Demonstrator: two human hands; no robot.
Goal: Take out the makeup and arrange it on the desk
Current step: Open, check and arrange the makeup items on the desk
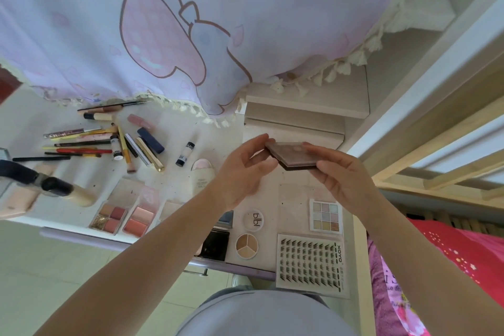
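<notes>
Both hands hold a flat brown palette (pixel 294 157) in the air above the white desk (pixel 174 183). My left hand (pixel 245 169) pinches its left end with thumb and fingers, and my right hand (pixel 341 174) grips its right end. Below them on the desk lie a pastel eyeshadow palette (pixel 326 216), a lash tray (pixel 309 260), a round three-shade concealer pot (pixel 246 246), a round white lid (pixel 254 219) and a black compact (pixel 214 244). Two blush palettes (pixel 110 218) (pixel 140 219) lie to the left.
Several pencils, brushes and tubes (pixel 114 142) lie spread on the desk's far left. A dark-handled bottle (pixel 51 185) sits at the left edge. A lilac printed curtain (pixel 169 30) hangs behind the desk. White shelves (pixel 297 114) stand behind the hands, and pink fabric (pixel 447 254) is at right.
</notes>
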